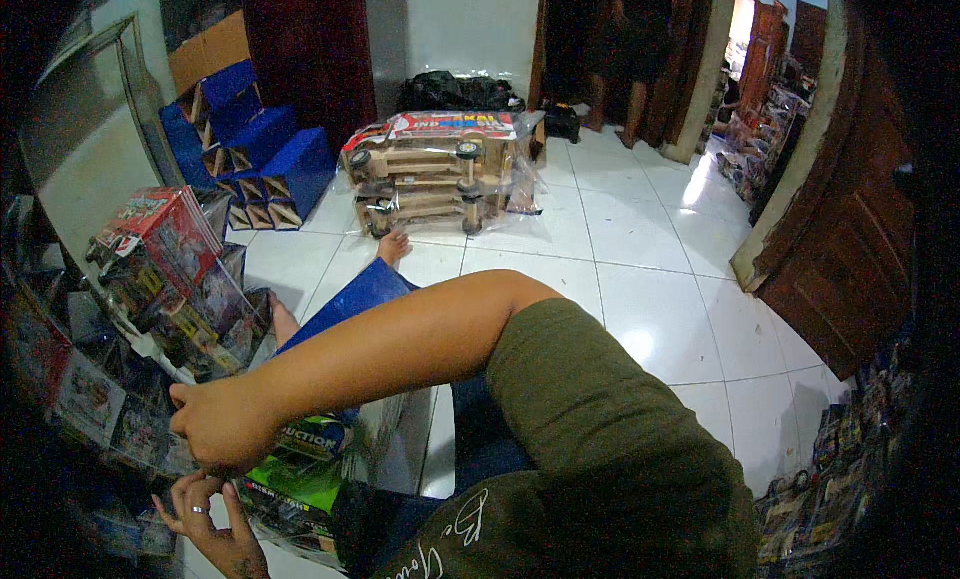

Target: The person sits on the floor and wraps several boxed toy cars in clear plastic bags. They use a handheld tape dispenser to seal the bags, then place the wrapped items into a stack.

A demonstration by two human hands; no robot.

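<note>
My right arm reaches across to the left, and my right hand (230, 424) is closed in a fist over the end of a green and black wooden toy truck (305, 474). What that fist grips is hidden. Just below it, my left hand (212, 524), with a ring on one finger, has its thumb and a finger curled together at the truck's edge, the other fingers raised. Anything pinched there is too small to make out. Clear plastic seems to cover the truck. A blue panel (355, 297) rises behind my right forearm.
A plastic-wrapped red toy truck (165, 234) stands at left among other wrapped packages. Ahead, wrapped wooden trucks with black wheels (430, 184) lie on the white tile floor (640, 219), beside blue wooden boxes (270, 164). More wrapped packages (840, 479) line the right. A person's legs (635, 104) show in the doorway.
</note>
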